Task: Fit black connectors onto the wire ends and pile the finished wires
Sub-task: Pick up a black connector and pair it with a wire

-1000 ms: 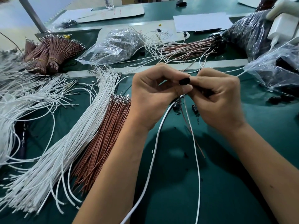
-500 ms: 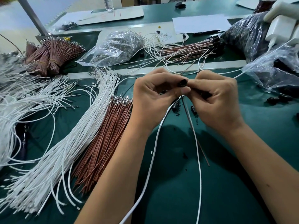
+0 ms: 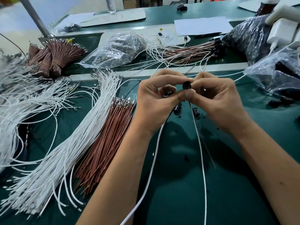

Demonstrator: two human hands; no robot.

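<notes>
Both hands meet above the green surface (image 3: pixel 227 184): my left hand (image 3: pixel 159 101) and right hand (image 3: pixel 217 101) pinch one black connector (image 3: pixel 187 85), white wire (image 3: pixel 200 143) hanging below.

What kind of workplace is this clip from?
Probably a wire-harness assembly bench in a workshop or factory: bulk white wires, bundled brown wires and bagged parts cover a green mat.
</notes>
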